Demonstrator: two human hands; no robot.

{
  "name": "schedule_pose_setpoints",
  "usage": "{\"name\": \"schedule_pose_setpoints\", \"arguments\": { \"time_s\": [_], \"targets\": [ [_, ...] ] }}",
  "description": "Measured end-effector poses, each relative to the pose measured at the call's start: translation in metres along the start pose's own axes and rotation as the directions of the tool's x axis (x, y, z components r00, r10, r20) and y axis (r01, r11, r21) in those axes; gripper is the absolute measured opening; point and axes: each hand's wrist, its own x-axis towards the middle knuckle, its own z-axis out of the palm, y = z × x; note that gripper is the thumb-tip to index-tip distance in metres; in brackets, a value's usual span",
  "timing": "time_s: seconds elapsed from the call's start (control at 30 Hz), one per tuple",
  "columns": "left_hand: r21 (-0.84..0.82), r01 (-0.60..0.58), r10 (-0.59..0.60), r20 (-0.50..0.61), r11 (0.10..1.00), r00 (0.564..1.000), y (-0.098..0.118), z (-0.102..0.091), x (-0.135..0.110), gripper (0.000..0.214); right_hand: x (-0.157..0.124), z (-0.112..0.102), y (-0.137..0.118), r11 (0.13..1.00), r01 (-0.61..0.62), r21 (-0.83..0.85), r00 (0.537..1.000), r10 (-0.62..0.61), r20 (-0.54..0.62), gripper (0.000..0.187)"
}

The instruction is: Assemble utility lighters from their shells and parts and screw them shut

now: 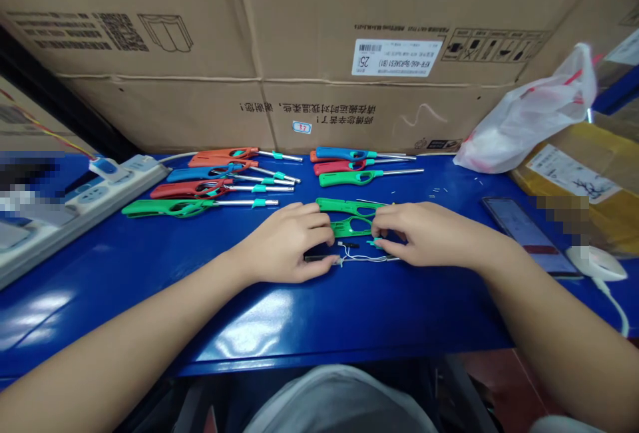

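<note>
Glossy blue table point(349, 333) stood before cardboard box point(194, 110); one phone point(524, 233) lay right. Two red lighters point(174, 189), two whole green lighters point(154, 208) lay beyond; two green handle halves point(344, 228) lay between hands. Left hand point(284, 240), thumb and forefinger parted, touched dark part point(319, 259); right fingertips neared teal piece point(371, 243), right hand point(434, 230) partly curled; firm hold could not be told for either

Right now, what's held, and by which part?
The right hand seems to pinch a teal piece by one end; for the left hand, I can't tell.

I've got a big cardboard box point(299, 54) at the back of my desk point(349, 326), print upside down. Left: white power strip point(92, 198), plug point(107, 167) in. Right: phone point(524, 237), plastic bag point(534, 114) next to taped parcel point(554, 187), white gadget point(596, 265) with cord point(615, 296).
</note>
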Motion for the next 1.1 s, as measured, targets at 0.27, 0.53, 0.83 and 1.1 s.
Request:
{"name": "schedule_pose_setpoints", "arguments": {
  "time_s": [0.27, 0.53, 0.83, 1.1],
  "targets": [
    [0.043, 0.097, -0.089, -0.163, 0.994, 0.983, -0.009, -0.005, 0.0, 0.021, 0.002, 0.01, -0.023, 0.999, -0.026, 0.039, 0.981, 0.033, -0.189, 0.013],
    [-0.003, -0.086, 0.086, 0.114, 0.996, 0.99, 0.002, -0.003, -0.001, 0.025, 0.012, 0.037, -0.024, 0.978, 0.208, 0.025, 0.962, -0.2, -0.185, 0.014],
    [-0.154, -0.04, 0.067, 0.179, 0.987, 0.982, 0.002, -0.007, -0.001, 0.02, 0.014, 0.039, -0.02, 0.933, 0.352, 0.078, 0.927, -0.336, -0.167, 0.02],
    [-0.12, -0.069, 0.094, 0.223, 0.99, 0.97, 0.007, -0.015, 0.0, 0.014, 0.013, 0.038, -0.018, 0.923, 0.371, 0.106, 0.925, -0.358, -0.126, 0.019]
  ]
}}
